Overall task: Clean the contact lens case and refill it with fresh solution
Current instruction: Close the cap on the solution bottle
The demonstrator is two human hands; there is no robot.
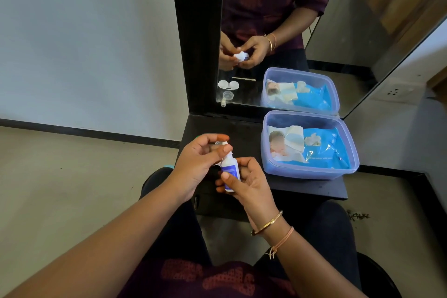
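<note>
Head view: my right hand [250, 182] grips the solution bottle [229, 168], nozzle up, over the black shelf [244, 133], while my left hand [197, 163] pinches its tip between thumb and forefinger. Only the mirror [350, 38] shows the lens case [228, 84], lying on the shelf near the glass, left of 1 tub of wipes [312, 173].

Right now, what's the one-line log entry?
right grip: holds solution bottle | left grip: at its tip, hold unclear | wipes tub: on shelf
</note>
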